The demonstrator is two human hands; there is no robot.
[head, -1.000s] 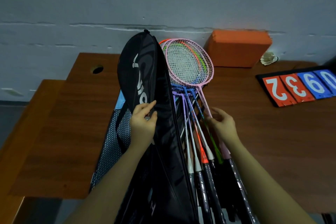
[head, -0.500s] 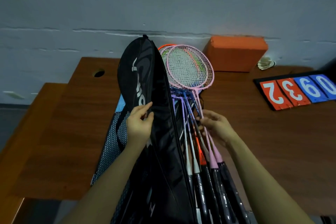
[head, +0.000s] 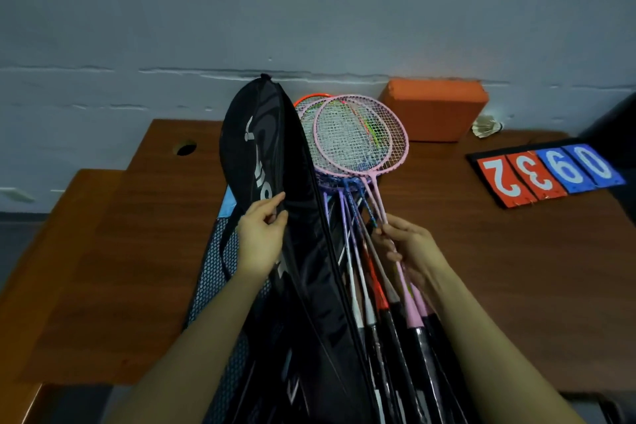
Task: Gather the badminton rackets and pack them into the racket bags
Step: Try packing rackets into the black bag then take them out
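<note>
Left hand (head: pixel 260 244) gripping black fabric bag (head: pixel 272 148)

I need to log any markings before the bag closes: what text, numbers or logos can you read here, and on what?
"2", "3": white digits on the red cards of the scoreboard, seen upside down.
"9", "0": white digits on its blue cards; the first could be a 6.
White logo and lettering on the black racket bag: partly hidden by the left hand, unreadable.
Rackets: no readable text.

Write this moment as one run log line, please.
left hand: holds black racket bag flap | right hand: grips racket shafts | rackets: not yet inside
</note>
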